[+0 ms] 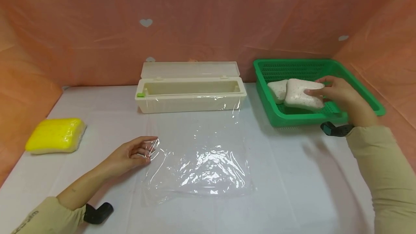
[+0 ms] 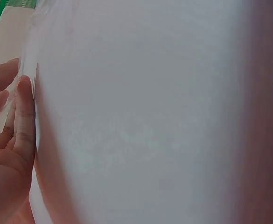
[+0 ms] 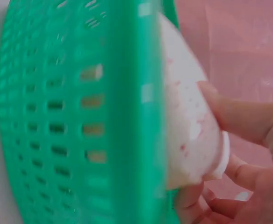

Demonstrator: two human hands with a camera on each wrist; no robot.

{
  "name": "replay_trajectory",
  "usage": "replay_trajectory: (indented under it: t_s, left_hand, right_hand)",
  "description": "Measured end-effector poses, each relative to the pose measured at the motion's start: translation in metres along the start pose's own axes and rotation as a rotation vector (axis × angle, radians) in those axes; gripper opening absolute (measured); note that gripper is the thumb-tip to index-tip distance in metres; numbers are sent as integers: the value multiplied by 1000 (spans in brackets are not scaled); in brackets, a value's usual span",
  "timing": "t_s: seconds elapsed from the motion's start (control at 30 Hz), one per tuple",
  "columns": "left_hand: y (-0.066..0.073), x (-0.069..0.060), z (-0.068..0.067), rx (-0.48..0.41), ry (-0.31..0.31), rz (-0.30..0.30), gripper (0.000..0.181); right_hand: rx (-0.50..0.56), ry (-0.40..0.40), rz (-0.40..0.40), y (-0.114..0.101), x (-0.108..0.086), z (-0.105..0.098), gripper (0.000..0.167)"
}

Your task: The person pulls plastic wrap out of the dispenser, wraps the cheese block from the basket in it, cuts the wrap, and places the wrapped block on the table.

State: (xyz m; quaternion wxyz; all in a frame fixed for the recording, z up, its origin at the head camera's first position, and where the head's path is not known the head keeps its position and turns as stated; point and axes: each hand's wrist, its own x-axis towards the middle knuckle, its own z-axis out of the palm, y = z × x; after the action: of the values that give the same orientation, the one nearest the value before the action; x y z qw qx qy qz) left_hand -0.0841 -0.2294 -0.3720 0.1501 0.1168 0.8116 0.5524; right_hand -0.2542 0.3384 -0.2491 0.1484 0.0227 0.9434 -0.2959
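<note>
My right hand (image 1: pixel 341 95) grips a white, speckled, toast-shaped block (image 1: pixel 302 94), thumb on top, over the green basket (image 1: pixel 308 120). In the right wrist view the block (image 3: pixel 188 121) shows reddish specks, with the basket wall hiding part of it. Another white speckled block (image 1: pixel 277 90) lies beside it in the basket. On the table, my left hand (image 1: pixel 131 154) touches the left edge of a sheet of clear plastic film (image 1: pixel 208 169), its fingers loosely bent. The film runs from the front of a cream film dispenser box (image 1: pixel 191 104), whose lid (image 1: pixel 191 69) stands up.
At the left of the white table lies a yellow-topped block (image 1: pixel 55 134) with a pale underside and a shiny, film-like covering. A green tab (image 1: pixel 141 95) sits at the dispenser's left end. Orange cloth (image 1: pixel 201 17) with hearts hangs behind.
</note>
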Motion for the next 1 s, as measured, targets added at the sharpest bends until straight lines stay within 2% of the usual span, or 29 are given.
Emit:
replay_trajectory:
  t_s: [0.1, 0.3, 0.43, 0.67, 1.0]
  left_hand:
    - [-1, 0, 0, 11, -3, 6, 66]
    - [-1, 1, -1, 22, -16, 15, 65]
    - [-1, 2, -2, 29, -17, 21, 64]
    - [1, 2, -2, 13, -22, 3, 65]
    - [2, 3, -4, 26, -30, 23, 62]
  right_hand:
    - [72, 17, -3, -6, -2, 1, 81]
    - [256, 69, -50, -21, -7, 7, 47]
    - [343, 74, -96, -36, -13, 12, 36]
    - [336, 61, -142, -61, -20, 28, 37]
    - [346, 34, -197, -87, -25, 55, 47]
